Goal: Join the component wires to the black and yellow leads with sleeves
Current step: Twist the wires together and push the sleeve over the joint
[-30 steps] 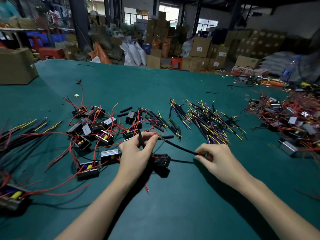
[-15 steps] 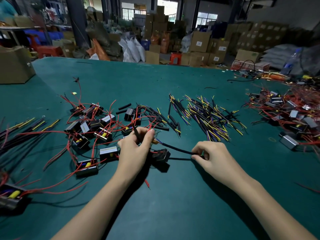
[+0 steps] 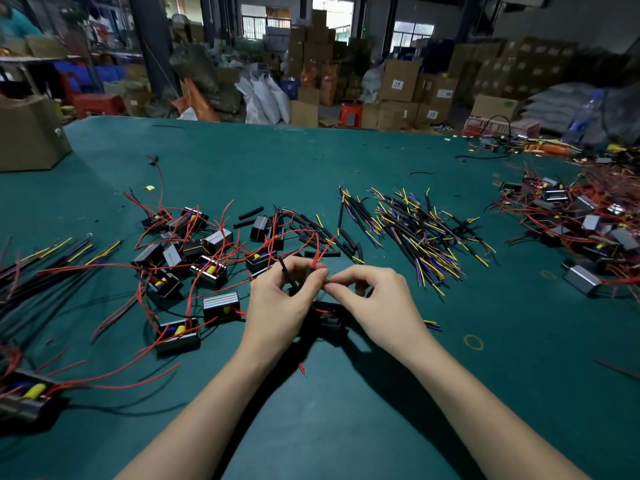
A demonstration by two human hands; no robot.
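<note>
At the centre of the frame, a black sleeve (image 3: 288, 277) and red component wire (image 3: 318, 258) are pinched in the curled fingers of the left hand (image 3: 277, 303). The wire's end is nipped by the right hand (image 3: 374, 299). A black component (image 3: 329, 318) lies beneath them on the green table (image 3: 346, 427). A cardboard box (image 3: 27, 133) sits at upper left, contents unseen.

Not much to read here, honestly. A cardboard box (image 3: 399, 81) in the stacks behind the table has a white label that looks like "1S" or "15", and a lower box (image 3: 430, 112) carries a similar sticker. Other labels are too blurry to read.
</note>
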